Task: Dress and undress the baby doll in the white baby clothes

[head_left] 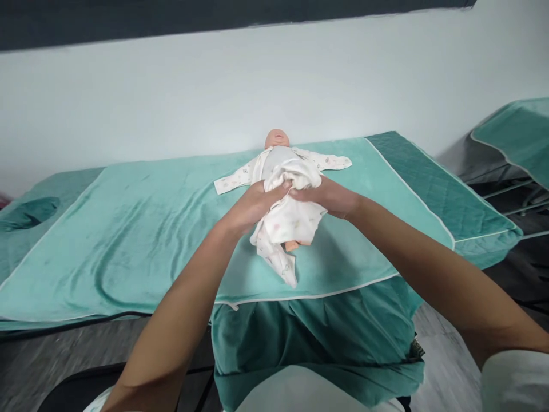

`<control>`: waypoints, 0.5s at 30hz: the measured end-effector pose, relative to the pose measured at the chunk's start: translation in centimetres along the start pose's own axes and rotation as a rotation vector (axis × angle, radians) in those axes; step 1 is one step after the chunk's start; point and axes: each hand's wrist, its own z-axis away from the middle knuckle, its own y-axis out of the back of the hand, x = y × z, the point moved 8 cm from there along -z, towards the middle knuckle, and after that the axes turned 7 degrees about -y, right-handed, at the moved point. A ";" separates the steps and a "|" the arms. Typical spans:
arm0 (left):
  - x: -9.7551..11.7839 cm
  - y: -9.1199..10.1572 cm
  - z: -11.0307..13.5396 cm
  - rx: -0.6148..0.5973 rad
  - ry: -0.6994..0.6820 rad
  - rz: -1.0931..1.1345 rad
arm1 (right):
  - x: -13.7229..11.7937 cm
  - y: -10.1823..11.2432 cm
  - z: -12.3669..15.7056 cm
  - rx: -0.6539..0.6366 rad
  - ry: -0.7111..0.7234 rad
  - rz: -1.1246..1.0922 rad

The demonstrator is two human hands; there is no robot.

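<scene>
A baby doll (277,137) lies on its back on the green bed cover, its head by the wall. It wears a white printed top (238,175) with both sleeves spread out to the sides. Bunched white printed baby pants (295,222) sit around its lower body. My left hand (257,201) grips the bunched cloth from the left, thumb on top. From the right, my right hand (330,195) grips the same cloth, its thumb close to the other. One pant leg dangles toward me, and a bit of the doll's foot (291,246) shows below the cloth.
A green cover (141,229) with white piping lies over the bed, slightly wrinkled at left. The white wall (171,97) stands directly behind. Another green-covered bed (521,134) with metal rails is at right. A dark chair (81,389) is at lower left.
</scene>
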 end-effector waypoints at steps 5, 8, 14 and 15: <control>-2.2 -0.9 0.1 -0.153 0.063 0.204 | -0.6 1.4 -0.1 0.189 0.148 -0.123; -4.0 -0.7 -0.3 -0.014 0.059 0.311 | 1.7 1.7 0.3 0.240 0.092 -0.208; -7.9 -1.9 0.4 -0.052 0.227 -0.045 | 11.1 1.1 3.9 0.336 -0.264 -0.312; -8.0 -2.4 0.5 -0.120 0.206 -0.166 | 12.2 0.7 4.7 0.335 -0.291 -0.316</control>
